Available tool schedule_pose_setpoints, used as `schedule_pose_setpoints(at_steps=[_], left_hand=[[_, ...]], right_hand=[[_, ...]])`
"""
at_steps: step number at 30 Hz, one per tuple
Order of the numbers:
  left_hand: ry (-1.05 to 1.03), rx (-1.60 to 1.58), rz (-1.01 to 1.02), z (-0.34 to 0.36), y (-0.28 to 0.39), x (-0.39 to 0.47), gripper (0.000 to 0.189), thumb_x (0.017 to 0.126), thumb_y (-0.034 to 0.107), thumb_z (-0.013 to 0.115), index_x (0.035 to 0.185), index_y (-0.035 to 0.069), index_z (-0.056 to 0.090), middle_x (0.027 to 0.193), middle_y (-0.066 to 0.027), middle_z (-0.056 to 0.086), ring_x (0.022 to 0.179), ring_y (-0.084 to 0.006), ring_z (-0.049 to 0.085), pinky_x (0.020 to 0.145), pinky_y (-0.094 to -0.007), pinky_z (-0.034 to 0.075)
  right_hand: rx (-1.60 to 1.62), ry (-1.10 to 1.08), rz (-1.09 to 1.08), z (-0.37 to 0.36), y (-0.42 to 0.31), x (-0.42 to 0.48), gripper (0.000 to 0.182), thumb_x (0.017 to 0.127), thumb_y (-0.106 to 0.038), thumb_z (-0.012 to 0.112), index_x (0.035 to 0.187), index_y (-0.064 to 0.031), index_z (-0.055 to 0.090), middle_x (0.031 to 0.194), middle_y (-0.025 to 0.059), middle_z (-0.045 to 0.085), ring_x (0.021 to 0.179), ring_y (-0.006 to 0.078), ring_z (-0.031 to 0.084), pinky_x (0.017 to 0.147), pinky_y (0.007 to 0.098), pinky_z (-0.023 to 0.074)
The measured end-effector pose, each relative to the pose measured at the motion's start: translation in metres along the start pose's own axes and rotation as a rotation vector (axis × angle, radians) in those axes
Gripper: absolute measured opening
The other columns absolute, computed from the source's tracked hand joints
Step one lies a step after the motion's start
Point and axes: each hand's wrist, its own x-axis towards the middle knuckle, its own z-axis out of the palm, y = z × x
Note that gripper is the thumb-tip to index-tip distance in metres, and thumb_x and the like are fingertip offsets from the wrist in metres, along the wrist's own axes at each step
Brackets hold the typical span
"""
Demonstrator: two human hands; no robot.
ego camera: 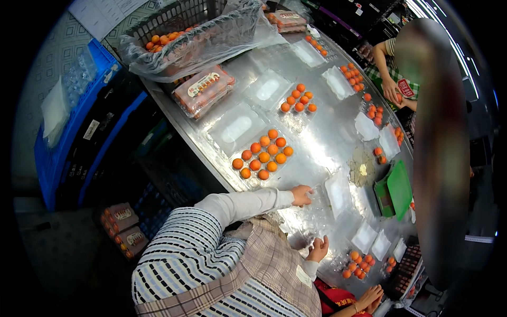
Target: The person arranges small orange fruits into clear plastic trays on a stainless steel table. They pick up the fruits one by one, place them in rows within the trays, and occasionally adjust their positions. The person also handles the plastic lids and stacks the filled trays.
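Note:
My left hand [303, 196] reaches across the metal table, its fingers at the edge of a clear plastic clamshell tray [317, 208] that seems pinched in them. Nearer my body, my right hand [318, 249] is raised beside the tray's near end, fingers partly curled; glare on the plastic hides whether it grips anything. The tray's lid, with a white pad [337, 193], lies folded back on the far side. Left of my left hand is an open clamshell filled with rows of orange fruit [264, 157]. Its padded lid [237, 130] lies flat behind it.
Another clamshell of orange fruit [300, 99] and stacked closed packs [204, 90] lie farther left. A plastic-lined crate [190, 51] holds loose fruit. At right stands a green box [396, 190]. Co-workers' hands [392, 93] [369, 299] show across the table and at bottom right.

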Motion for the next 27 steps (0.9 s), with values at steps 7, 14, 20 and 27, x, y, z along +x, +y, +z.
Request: schedule_pose_setpoints(at_steps=[7, 14, 20, 27], left_hand=[[-0.231, -0.258, -0.031, -0.017, 0.078, -0.049, 0.051, 0.090, 0.036, 0.070, 0.127, 0.003, 0.057, 0.083, -0.0087, 0.065, 0.063, -0.0166, 0.066, 0.054, -0.0267, 0.051], [-0.202, -0.379, -0.008, -0.040, 0.118, -0.070, 0.061, 0.097, 0.052, 0.055, 0.130, 0.000, 0.053, 0.084, -0.0081, 0.063, 0.060, -0.0183, 0.067, 0.052, -0.0249, 0.048], [0.040, -0.401, 0.067, -0.033, 0.078, -0.058, 0.042, 0.105, 0.038, 0.047, 0.129, 0.004, 0.054, 0.082, -0.0057, 0.061, 0.060, -0.0147, 0.064, 0.054, -0.0242, 0.049], [0.119, -0.368, 0.216, -0.061, 0.075, -0.074, 0.036, 0.107, 0.031, 0.045, 0.129, 0.005, 0.055, 0.083, -0.0034, 0.060, 0.069, -0.0102, 0.061, 0.062, -0.0231, 0.051]], right_hand=[[0.108, -0.041, -0.288, 0.015, -0.062, -0.021, 0.056, 0.090, -0.005, 0.065, 0.143, -0.0042, 0.048, 0.102, -0.0036, 0.056, 0.083, 0.0047, 0.051, 0.065, 0.0182, 0.0395], [0.095, -0.167, -0.384, 0.009, -0.083, -0.018, 0.056, 0.090, 0.000, 0.064, 0.144, -0.0044, 0.049, 0.105, -0.0005, 0.058, 0.087, 0.0067, 0.054, 0.073, 0.0197, 0.0439], [0.085, -0.136, -0.210, 0.030, -0.073, -0.011, 0.058, 0.090, -0.005, 0.066, 0.145, -0.0078, 0.045, 0.110, 0.0014, 0.063, 0.088, 0.0078, 0.057, 0.069, 0.0221, 0.0456], [0.292, -0.244, 0.167, 0.053, -0.056, -0.028, 0.061, 0.093, -0.025, 0.066, 0.147, -0.0099, 0.040, 0.119, 0.0062, 0.064, 0.097, 0.0160, 0.061, 0.074, 0.0303, 0.0483]])
